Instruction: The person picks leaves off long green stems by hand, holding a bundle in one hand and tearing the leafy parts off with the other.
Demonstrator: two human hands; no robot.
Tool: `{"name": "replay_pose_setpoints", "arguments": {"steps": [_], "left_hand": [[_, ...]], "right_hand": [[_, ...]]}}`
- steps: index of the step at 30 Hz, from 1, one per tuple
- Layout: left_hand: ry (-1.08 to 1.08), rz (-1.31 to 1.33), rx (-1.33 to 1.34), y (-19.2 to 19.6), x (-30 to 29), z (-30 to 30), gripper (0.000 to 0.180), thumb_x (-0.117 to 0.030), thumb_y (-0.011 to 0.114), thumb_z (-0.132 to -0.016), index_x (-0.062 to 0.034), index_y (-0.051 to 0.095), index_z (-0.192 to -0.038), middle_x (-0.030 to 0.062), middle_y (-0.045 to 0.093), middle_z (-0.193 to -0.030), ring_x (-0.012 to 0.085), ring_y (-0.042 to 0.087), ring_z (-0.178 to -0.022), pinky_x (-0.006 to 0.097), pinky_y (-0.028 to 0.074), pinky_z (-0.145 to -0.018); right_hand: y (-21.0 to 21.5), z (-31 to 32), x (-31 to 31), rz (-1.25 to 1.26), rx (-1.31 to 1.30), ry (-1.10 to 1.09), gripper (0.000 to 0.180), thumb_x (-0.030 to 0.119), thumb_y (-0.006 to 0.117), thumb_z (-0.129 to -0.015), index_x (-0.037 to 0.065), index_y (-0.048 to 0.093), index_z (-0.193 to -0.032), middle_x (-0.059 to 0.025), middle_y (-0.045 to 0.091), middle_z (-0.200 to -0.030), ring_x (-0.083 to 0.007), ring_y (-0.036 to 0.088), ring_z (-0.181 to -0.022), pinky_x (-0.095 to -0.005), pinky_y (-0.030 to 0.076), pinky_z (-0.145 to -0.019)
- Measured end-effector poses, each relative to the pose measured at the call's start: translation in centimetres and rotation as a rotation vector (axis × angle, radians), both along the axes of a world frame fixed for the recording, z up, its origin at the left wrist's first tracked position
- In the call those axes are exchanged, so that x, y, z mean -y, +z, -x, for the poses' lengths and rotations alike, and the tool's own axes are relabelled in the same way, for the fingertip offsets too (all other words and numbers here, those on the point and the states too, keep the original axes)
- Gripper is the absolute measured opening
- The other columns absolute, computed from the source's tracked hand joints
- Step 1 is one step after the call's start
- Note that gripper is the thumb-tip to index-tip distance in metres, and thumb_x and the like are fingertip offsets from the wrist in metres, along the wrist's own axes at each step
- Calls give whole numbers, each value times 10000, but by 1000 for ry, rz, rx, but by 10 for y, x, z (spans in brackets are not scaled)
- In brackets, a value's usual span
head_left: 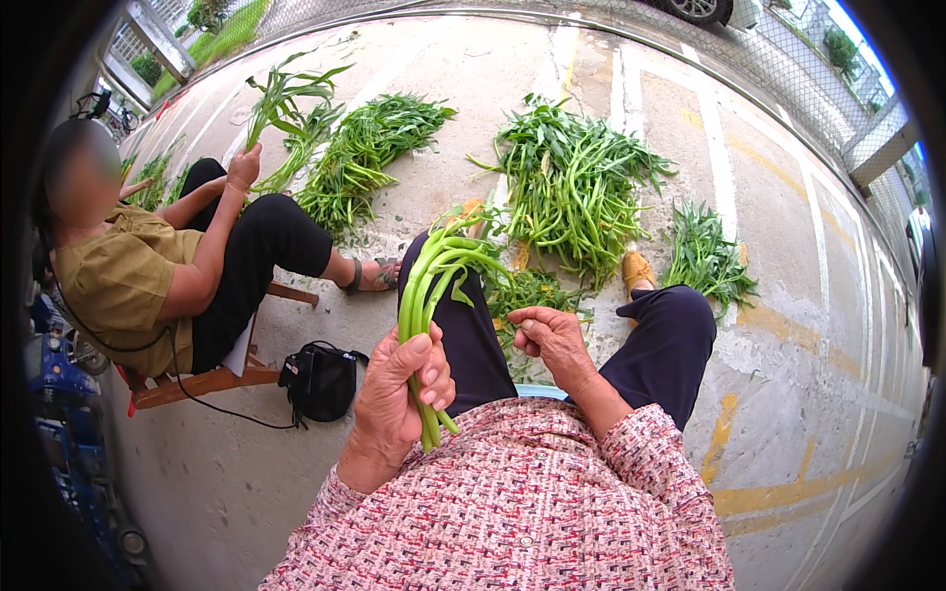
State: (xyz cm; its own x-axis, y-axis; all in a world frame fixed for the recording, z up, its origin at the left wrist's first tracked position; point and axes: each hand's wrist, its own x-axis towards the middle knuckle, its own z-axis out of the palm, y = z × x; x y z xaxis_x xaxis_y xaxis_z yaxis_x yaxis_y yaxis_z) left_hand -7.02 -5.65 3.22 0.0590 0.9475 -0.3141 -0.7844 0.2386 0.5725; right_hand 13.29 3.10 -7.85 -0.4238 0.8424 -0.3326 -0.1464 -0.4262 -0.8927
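Upright in my left hand (402, 389) is a bunch of leafy green stems (424, 286), which look like water spinach. My fingers and thumb wrap round its lower part, and the cut ends poke out below. The leafy tops bend over to the right, above my knee. My right hand (562, 345) hovers to the right of the bunch, apart from it, with its fingers curled together; whether anything small is between them is hidden. Beyond my knees a big heap of the same greens (576, 192) lies on the ground, with loose leaves (532, 293) between my feet.
At the left a person (148, 266) on a low wooden seat (207, 382) holds up some greens (286, 103). Another pile (365, 153) lies near that person, and a smaller one (705, 256) beside my right foot. A black bag (320, 382) stands on the concrete. A wire fence (788, 89) runs behind.
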Motion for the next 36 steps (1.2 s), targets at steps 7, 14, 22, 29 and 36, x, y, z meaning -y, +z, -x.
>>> {"name": "replay_pose_setpoints", "arguments": {"steps": [7, 14, 22, 29, 36], "left_hand": [[-3, -1, 15, -2, 0, 1, 251, -199, 589, -937, -10, 511, -1083, 26, 497, -644, 105, 458, -474, 278, 400, -464], [-19, 9, 23, -1, 2, 1, 242, -191, 582, -939, -13, 512, -1087, 26, 488, -641, 104, 451, -469, 279, 399, -465], [-33, 13, 24, -2, 4, 1, 231, -188, 572, -942, -17, 515, -1088, 25, 484, -642, 103, 449, -469, 278, 402, -472], [-16, 26, 20, 0, 4, 1, 234, -189, 572, -941, -15, 515, -1087, 23, 482, -641, 101, 448, -469, 275, 401, -473], [6, 19, 66, -2, 2, 1, 162, -140, 586, -935, -35, 561, -1056, 26, 512, -636, 101, 459, -461, 267, 410, -451]], "right_hand": [[-1, 5, 0, -28, 61, -29, 221, 124, 584, -920, 8, 655, -1094, 10, 632, -751, -38, 515, -617, -175, 427, -579], [-5, 24, -5, -233, 134, 21, 343, 76, 618, -861, -15, 609, -1192, 6, 594, -800, -80, 525, -673, -215, 458, -650], [-9, 56, -15, -333, 214, 77, 423, 47, 683, -783, 36, 624, -1201, -32, 550, -881, -110, 532, -700, -246, 466, -676], [-18, 54, -17, -373, 220, 1, 140, 48, 693, -773, -18, 713, -895, -71, 592, -784, -145, 567, -714, -277, 455, -643], [9, 24, -3, -43, 12, 82, 181, 130, 604, -896, 16, 701, -998, -37, 699, -843, -54, 572, -674, -201, 426, -581]]}}
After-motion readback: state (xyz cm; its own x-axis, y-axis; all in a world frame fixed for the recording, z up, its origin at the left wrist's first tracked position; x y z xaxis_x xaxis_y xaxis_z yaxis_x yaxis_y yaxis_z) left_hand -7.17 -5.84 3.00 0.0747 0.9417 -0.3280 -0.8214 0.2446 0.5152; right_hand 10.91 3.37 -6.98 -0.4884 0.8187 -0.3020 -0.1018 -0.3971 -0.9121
